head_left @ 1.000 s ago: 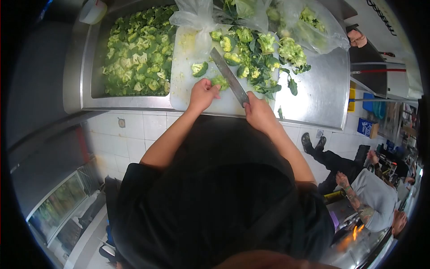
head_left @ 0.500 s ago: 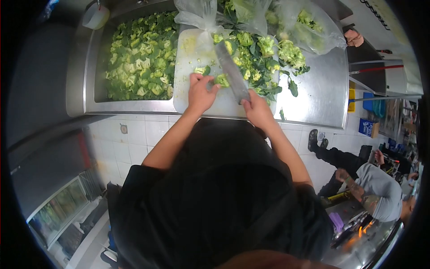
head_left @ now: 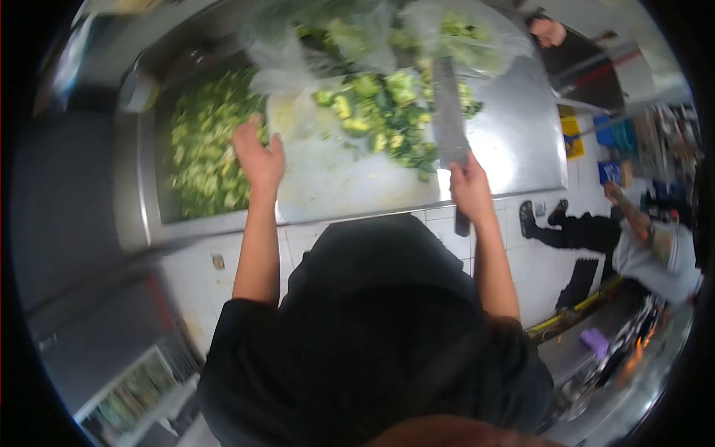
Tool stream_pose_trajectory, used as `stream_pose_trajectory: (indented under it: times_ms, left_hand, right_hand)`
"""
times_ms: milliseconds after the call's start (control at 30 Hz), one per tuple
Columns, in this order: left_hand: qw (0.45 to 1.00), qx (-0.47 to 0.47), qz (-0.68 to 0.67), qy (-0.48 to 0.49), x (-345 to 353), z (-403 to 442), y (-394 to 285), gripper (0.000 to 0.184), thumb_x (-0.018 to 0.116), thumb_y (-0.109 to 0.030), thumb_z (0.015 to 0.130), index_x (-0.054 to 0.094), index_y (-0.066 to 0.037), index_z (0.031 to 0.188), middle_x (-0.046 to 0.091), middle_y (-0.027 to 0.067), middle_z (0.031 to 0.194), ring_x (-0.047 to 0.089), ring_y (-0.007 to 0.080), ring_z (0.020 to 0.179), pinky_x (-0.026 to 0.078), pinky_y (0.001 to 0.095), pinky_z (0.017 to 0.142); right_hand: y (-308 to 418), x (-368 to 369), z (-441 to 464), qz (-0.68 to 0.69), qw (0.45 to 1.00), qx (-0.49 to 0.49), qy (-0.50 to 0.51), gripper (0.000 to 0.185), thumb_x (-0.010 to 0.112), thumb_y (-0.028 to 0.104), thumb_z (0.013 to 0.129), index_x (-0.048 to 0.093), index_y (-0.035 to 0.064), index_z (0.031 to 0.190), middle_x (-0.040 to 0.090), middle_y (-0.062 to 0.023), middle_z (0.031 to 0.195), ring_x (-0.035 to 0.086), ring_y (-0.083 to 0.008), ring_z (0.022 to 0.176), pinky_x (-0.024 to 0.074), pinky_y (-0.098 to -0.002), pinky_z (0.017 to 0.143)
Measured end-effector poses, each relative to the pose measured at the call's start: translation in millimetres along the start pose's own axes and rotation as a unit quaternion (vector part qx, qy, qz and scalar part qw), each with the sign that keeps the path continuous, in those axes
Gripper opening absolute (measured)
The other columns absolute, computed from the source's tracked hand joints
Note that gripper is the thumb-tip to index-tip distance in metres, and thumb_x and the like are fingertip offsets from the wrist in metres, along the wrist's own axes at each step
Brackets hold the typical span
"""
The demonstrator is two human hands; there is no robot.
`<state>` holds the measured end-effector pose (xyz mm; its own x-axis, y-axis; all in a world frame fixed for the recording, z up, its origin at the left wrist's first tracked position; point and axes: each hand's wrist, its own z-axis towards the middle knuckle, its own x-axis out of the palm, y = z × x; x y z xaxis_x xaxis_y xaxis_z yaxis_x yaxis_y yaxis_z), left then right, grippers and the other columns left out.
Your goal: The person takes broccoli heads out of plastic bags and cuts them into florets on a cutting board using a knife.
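Observation:
A wide-bladed kitchen knife points away from me, blade over the right side of the cutting board. My right hand is closed around its dark handle. At the left edge of the white cutting board, my left hand reaches over the sink's side, thumb apart and fingers stretched out; they are a little blurred. Cut broccoli florets fill the sink beneath those fingertips. More broccoli, with leaves and stems, lies heaped on the board's right half.
Clear plastic bags with greens stand behind the board. A steel counter extends to the right. A white container sits at the sink's far left corner. On the right, a person in a grey shirt is near a stove with flames.
My left hand has moved left from the board to the sink. The knife has swung right, away from the small broccoli pieces. The camera view has shifted, and the other person has changed posture.

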<state>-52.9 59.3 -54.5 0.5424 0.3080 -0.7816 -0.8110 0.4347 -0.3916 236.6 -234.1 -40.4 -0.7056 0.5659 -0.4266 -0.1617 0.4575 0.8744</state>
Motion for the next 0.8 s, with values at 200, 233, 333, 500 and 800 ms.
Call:
stream_pose_trajectory:
  times_ms: [200,233,333,500,800]
  left_hand:
    - [0.893,0.205,-0.043,0.398,111.2,20.8,-84.1,0.073,0.063,0.007,0.075,0.058,-0.024,0.141,0.041,0.0152,0.155,0.058,0.0396,0.122,0.053,0.0444,0.096]
    - [0.894,0.211,-0.022,0.394,120.5,26.7,-78.9,0.073,0.064,0.006,0.076,0.057,-0.026,0.142,0.045,0.017,0.15,0.059,0.0402,0.12,0.053,0.0452,0.095]
    - [0.907,0.204,-0.026,0.368,110.2,41.4,-63.4,0.057,0.07,-0.001,0.074,0.06,-0.017,0.128,0.054,0.022,0.131,0.06,0.0425,0.11,0.052,0.0467,0.091]
    - [0.865,-0.043,-0.36,0.348,92.6,22.4,-14.9,0.031,0.068,0.002,0.079,0.055,-0.001,0.106,0.063,0.0121,0.109,0.066,0.0238,0.095,0.055,0.0346,0.078]
    - [0.877,-0.105,-0.302,0.358,76.2,-120.7,3.0,0.037,0.074,-0.005,0.079,0.059,0.005,0.112,0.069,0.0128,0.096,0.069,0.0207,0.085,0.056,0.0328,0.08]
  right_hand:
    - [17.1,8.0,-7.5,-0.118,0.991,-0.064,-0.002,0.033,0.058,0.014,0.092,0.054,0.0009,0.122,0.064,-0.0307,0.08,0.065,-0.0492,0.077,0.0513,-0.0531,0.068]
    - [11.7,10.0,-5.8,-0.106,0.991,-0.087,0.002,0.031,0.058,0.014,0.092,0.053,0.0013,0.119,0.064,-0.0294,0.078,0.064,-0.0493,0.076,0.0512,-0.0549,0.068]
    - [15.2,13.3,-12.1,-0.109,0.991,-0.082,0.001,0.031,0.058,0.017,0.093,0.054,0.0029,0.12,0.066,-0.0288,0.082,0.064,-0.0499,0.08,0.0511,-0.0561,0.075]
    - [31.6,14.3,-23.5,-0.102,0.994,-0.035,0.035,0.033,0.056,0.013,0.092,0.053,0.0005,0.122,0.067,-0.03,0.087,0.065,-0.0496,0.088,0.0516,-0.0574,0.081]
    - [6.9,75.4,-14.7,-0.184,0.962,-0.105,0.172,0.026,0.056,0.013,0.09,0.058,0.0014,0.113,0.066,-0.028,0.084,0.066,-0.0475,0.084,0.0508,-0.0575,0.076]
